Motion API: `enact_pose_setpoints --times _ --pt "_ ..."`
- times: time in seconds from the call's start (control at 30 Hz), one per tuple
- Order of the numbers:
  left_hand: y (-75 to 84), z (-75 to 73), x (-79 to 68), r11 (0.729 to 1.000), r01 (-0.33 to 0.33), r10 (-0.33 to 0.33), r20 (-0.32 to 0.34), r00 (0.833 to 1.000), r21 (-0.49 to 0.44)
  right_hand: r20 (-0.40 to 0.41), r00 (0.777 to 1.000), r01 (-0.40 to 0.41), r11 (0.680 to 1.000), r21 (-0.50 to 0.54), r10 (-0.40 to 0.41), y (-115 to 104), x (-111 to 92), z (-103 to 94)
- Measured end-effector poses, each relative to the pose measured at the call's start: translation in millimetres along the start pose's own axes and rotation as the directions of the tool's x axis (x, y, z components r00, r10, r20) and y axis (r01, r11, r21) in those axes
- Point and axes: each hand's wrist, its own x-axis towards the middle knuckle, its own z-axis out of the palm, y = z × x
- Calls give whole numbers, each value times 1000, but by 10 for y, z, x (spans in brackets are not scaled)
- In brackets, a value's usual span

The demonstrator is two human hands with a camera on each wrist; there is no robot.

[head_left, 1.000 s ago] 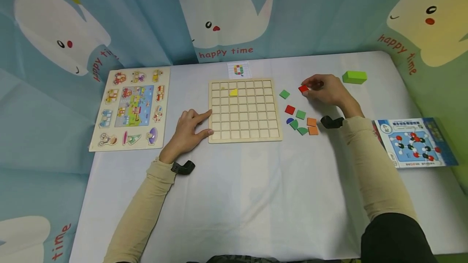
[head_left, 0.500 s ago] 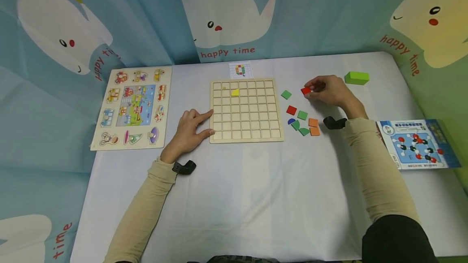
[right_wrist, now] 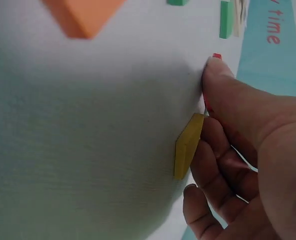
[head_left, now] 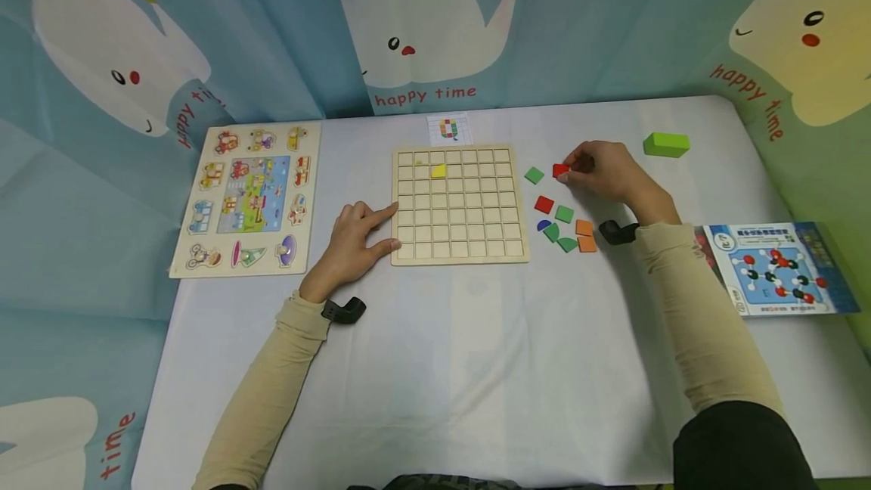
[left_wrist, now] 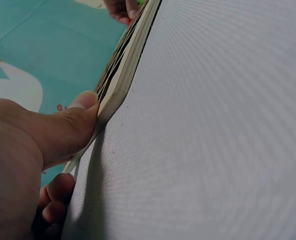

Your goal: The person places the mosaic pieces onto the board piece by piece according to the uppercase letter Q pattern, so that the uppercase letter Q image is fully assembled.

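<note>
Okay, pinching a red tile (head_left: 560, 171) in the right hand (head_left: 602, 172), near a green tile (head_left: 534, 175). Touching the grid board (head_left: 460, 215) with the left hand (head_left: 352, 246) (left edge, with thumb and forefinger apart).

Picture puzzle (head_left: 264, 206), green block (head_left: 667, 145), whale-print curtain (head_left: 272, 29).

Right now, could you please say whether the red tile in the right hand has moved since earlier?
Yes, in the head view the red tile has shifted left, closer to the wooden board.
</note>
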Motion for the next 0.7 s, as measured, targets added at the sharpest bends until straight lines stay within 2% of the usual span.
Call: enact_pose_setpoints --times 0.3,0.57,0.7 --pt "18 -2 14 1000 -5 5 -1 1000 -1 11 1000 23 996 -84 -22 -68 -25 18" --pt "3 -1 15 1000 -6 6 -2 1000 -6 -50 994 99 993 -60 -102 -15 -52 47" --pt "0 0 9 1000 -4 4 -3 1000 -1 -50 992 111 993 -45 -113 -2 -59 67"
